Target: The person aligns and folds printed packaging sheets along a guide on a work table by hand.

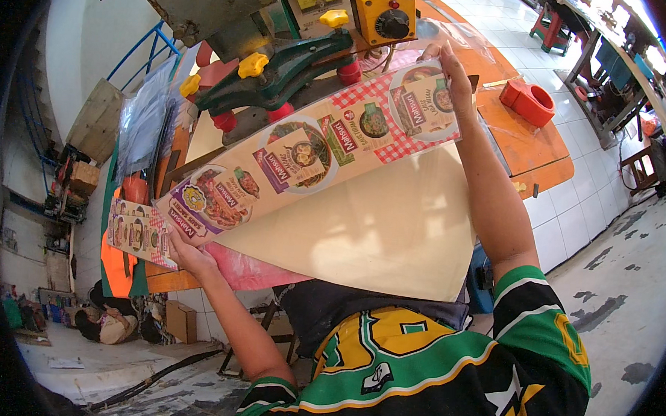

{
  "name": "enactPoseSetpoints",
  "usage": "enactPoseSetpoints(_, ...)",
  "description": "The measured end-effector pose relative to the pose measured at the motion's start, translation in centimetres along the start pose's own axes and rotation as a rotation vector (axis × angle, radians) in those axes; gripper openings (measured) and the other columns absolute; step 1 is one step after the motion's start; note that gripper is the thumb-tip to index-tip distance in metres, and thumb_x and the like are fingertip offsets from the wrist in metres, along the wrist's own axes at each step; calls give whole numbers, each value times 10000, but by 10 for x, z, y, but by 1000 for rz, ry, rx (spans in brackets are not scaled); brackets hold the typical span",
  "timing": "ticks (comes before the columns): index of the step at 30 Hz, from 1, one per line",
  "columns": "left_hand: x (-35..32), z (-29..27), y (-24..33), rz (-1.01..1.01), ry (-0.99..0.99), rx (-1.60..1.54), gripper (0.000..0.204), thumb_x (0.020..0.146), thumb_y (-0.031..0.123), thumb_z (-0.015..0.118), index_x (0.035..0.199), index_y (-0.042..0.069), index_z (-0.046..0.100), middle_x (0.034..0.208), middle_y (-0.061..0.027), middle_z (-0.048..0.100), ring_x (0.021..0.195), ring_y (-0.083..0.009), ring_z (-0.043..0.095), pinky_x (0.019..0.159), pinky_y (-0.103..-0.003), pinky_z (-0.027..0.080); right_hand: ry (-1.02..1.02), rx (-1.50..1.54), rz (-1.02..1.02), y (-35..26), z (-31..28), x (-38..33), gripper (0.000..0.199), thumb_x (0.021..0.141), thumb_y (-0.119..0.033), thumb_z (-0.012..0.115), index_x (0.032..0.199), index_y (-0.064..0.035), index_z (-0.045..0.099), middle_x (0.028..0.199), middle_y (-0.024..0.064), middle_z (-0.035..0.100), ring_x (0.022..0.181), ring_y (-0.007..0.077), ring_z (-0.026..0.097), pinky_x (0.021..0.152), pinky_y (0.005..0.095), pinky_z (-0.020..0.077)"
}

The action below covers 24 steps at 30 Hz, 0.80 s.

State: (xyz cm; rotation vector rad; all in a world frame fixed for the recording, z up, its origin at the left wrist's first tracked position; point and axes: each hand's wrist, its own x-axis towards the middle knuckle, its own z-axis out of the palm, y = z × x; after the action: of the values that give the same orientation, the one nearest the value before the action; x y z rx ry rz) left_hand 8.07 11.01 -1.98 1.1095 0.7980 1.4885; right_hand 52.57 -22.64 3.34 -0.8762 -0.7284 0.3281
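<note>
Long printed sheet [313, 150] held lifted over orange worktable [536, 143], gripped at its ends by left hand [187, 255] and right hand [454, 75]. Green machine [280, 66] behind; red tape dispenser [528, 101] on table; white tiled floor [574, 213] beyond.

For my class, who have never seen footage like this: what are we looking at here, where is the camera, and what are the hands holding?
The camera sits on a person's head and looks down, so the rounded, bent edges come from its wide lens. No robot here: the two bare arms are the wearer's own. The left hand and right hand hold the ends of a long printed strip showing food pictures, above a cream sheet. Behind it stands a green machine with yellow knobs on an orange table. A red tape dispenser lies on that table, and more printed strips lie at the left.
</note>
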Motion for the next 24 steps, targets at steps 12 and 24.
enactPoseSetpoints(12, 0, 0, 0, -6, 16, 1, 312, 979, 242, 537, 1094, -41, 604, 1078, -95, 621, 976, -154, 605, 821, -266, 524, -35, 17, -17, -3, 4, -1, 381, 990, -437, 426, 910, -75, 512, 749, 47, 582, 681, 108, 602, 604, 234, 501)
enactPoseSetpoints(24, -5, 5, 6, 17, -7, 14, 275, 974, 238, 548, 1066, -13, 614, 1024, -88, 645, 903, -158, 636, 752, -279, 558, -6, -14, 0, -4, 6, -3, 384, 998, -450, 408, 915, -90, 514, 761, 38, 583, 691, 105, 606, 612, 232, 499)
